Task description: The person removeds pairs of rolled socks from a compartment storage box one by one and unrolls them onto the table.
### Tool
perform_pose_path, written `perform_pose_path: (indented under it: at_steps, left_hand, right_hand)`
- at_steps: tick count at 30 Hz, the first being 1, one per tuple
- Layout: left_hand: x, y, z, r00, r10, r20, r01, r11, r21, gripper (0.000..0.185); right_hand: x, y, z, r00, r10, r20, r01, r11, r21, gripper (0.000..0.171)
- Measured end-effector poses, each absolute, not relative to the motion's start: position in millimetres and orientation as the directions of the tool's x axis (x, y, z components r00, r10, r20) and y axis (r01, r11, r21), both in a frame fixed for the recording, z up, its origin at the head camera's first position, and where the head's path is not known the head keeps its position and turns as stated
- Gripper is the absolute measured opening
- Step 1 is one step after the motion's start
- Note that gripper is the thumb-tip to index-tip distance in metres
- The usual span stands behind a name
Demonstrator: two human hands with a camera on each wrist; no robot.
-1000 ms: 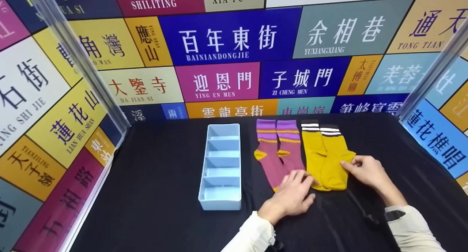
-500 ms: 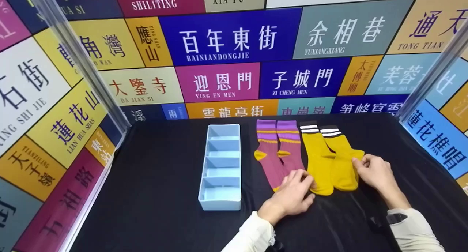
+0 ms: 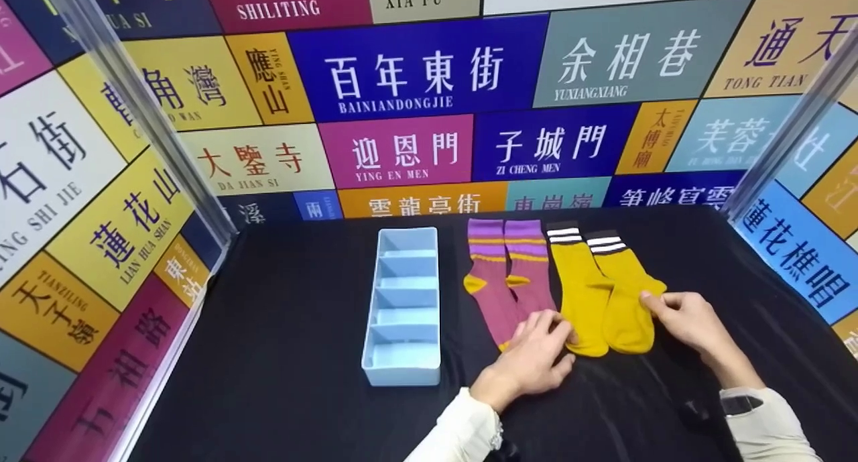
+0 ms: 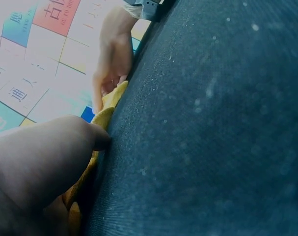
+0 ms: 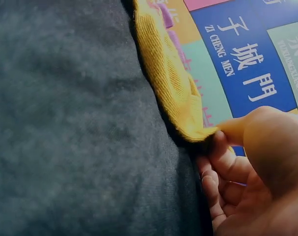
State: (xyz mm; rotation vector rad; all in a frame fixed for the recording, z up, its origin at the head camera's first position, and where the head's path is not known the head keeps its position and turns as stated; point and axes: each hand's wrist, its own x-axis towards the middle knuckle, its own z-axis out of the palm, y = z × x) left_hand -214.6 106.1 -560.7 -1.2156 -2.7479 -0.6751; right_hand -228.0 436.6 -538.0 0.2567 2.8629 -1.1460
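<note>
Two yellow socks with black-and-white striped cuffs lie side by side on the black cloth in the head view: a left yellow sock and a right yellow sock. My right hand pinches the heel edge of the right one between thumb and fingers, as the right wrist view confirms with the sock edge. My left hand rests over the toe end of a pair of mauve socks with purple cuffs, its fingertips beside the left yellow sock's toe. Its fingers look relaxed; the mauve toes are partly hidden under it.
A light blue box with several compartments in a row stands left of the socks. Black cloth covers the table. Printed sign panels rise behind and at both sides, with clear upright posts at the corners.
My right hand has drawn the right yellow sock to the right, so the two yellow socks overlap less. The left yellow sock's toe has shifted slightly nearer me. My left hand has stayed nearly still.
</note>
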Motion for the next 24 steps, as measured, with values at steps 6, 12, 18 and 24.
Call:
perform_pose_path:
  at_steps: [6, 12, 18, 24]
  left_hand:
    - [-210, 105, -563, -0.686, 0.686, 0.242, 0.722, 0.603, 0.339, 0.02]
    - [-212, 98, -553, -0.677, 0.714, 0.178, 0.723, 0.602, 0.339, 0.021]
    - [-225, 82, -526, -0.698, 0.674, 0.243, 0.716, 0.641, 0.278, 0.022]
    - [-254, 44, -487, -0.749, 0.577, 0.326, 0.652, 0.729, 0.208, 0.029]
  right_hand:
    - [-229, 422, -535, -0.968, 0.224, 0.117, 0.07, 0.683, -0.727, 0.059]
    - [-236, 393, -511, -0.945, 0.196, 0.26, -0.082, 0.63, -0.772, 0.045]
    - [-250, 364, -489, -0.945, 0.09, 0.314, -0.186, 0.642, -0.744, 0.037]
    - [-268, 341, -476, -0.94, 0.007, 0.341, -0.234, 0.713, -0.66, 0.032]
